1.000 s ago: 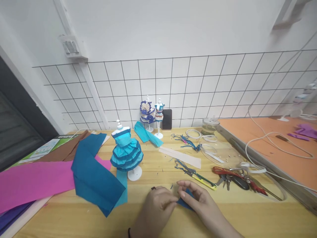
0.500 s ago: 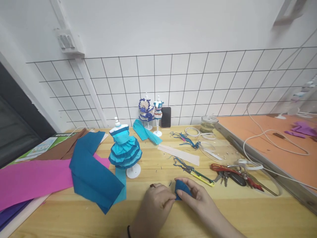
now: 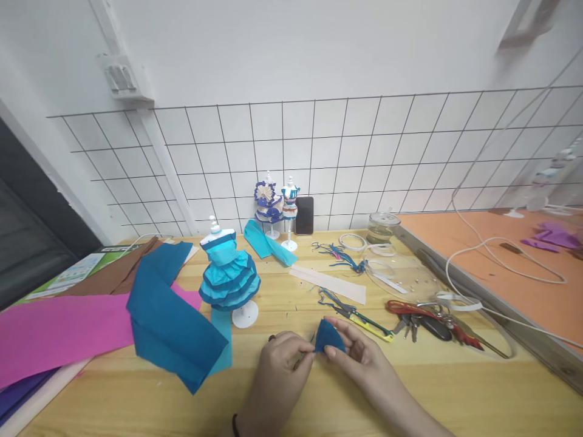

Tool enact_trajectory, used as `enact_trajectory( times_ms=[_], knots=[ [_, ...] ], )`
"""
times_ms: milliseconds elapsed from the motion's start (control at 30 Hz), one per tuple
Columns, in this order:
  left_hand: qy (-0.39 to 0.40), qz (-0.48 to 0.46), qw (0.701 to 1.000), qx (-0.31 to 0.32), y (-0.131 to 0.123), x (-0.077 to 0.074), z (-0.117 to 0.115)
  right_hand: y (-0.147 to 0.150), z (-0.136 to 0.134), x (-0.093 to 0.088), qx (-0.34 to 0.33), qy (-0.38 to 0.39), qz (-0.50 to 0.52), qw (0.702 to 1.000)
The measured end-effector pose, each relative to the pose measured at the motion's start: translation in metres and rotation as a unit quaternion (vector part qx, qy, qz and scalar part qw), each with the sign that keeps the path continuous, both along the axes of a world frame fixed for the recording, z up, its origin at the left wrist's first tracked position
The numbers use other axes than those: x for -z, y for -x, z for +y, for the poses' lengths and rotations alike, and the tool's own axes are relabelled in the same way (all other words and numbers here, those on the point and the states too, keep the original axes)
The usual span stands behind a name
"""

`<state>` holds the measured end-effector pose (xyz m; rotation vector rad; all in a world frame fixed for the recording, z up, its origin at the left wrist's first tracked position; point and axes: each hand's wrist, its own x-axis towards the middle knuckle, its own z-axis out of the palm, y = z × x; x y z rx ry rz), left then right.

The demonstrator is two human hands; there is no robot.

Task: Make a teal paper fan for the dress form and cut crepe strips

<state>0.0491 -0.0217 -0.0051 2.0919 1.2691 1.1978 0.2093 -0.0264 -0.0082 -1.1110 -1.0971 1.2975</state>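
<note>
Between my hands is a small folded piece of dark blue crepe paper (image 3: 328, 337), roughly fan-shaped. My right hand (image 3: 359, 358) grips its right side between thumb and fingers. With thumb and forefinger pressed together, my left hand (image 3: 286, 367) pinches the paper's lower left corner. To the left stands a mini dress form (image 3: 230, 273) wearing a layered turquoise and blue paper dress. A large dark blue paper sheet (image 3: 175, 328) lies folded beside it. Scissors (image 3: 357, 317) with yellow and green handles rest just beyond my right hand.
Two smaller dress forms (image 3: 289, 209) and a phone (image 3: 305, 215) stand by the wall grid. Keys (image 3: 413, 325) on a red strap, a glass jar (image 3: 382, 227) and a pale paper strip (image 3: 328, 284) lie to the right. Pink paper (image 3: 68, 325) covers the left side.
Both hands have moved slightly up and to the left with the blue paper. More of the piece now shows, turned into a fan shape.
</note>
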Motion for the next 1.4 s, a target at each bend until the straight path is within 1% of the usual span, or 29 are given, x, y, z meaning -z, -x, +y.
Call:
enact_trajectory(
  times_ms=[133,333,400,633,733,833,933,1033,1100,1133,1200,1300,1400],
  knots=[
    [0.015,-0.012,1.0,-0.021,0.001,0.0,0.001,0.001,0.0,0.0,-0.026,0.01,0.029,0.999],
    [0.035,-0.021,0.999,-0.025,0.001,0.005,0.001,0.003,0.001,0.011,-0.052,-0.003,0.071,0.996],
    [0.038,-0.018,0.999,-0.026,0.0,0.004,0.001,0.003,0.0,0.011,-0.051,-0.002,0.078,0.996],
    [0.019,-0.014,1.0,-0.016,0.0,0.003,0.0,0.004,-0.002,-0.001,-0.058,0.012,0.062,0.996],
    [0.022,-0.027,0.999,-0.025,0.0,0.003,0.001,0.004,-0.002,0.001,-0.058,0.011,0.054,0.997],
    [0.061,-0.07,0.995,-0.034,-0.001,0.001,0.002,0.005,-0.002,0.005,-0.079,0.012,0.064,0.995],
    [0.152,-0.147,0.976,-0.045,-0.002,-0.002,0.003,0.006,-0.003,0.007,-0.106,0.007,0.069,0.992],
    [0.257,-0.245,0.935,-0.012,-0.003,-0.002,0.004,0.006,-0.004,0.006,-0.118,-0.011,0.049,0.992],
    [0.3,-0.301,0.905,0.019,-0.004,-0.001,0.004,0.005,-0.005,0.004,-0.124,-0.017,0.029,0.992],
    [0.311,-0.32,0.894,0.029,-0.004,0.0,0.004,0.005,-0.005,0.003,-0.126,-0.019,0.018,0.992],
    [0.315,-0.34,0.885,0.038,-0.005,0.003,0.004,0.005,-0.005,0.0,-0.121,-0.02,-0.002,0.992],
    [0.303,-0.347,0.886,0.046,-0.007,0.009,0.003,0.004,-0.005,-0.003,-0.109,-0.02,-0.015,0.994],
    [0.298,-0.35,0.886,0.056,-0.007,0.017,0.003,0.004,-0.005,-0.003,-0.104,-0.026,-0.007,0.994]
  ],
)
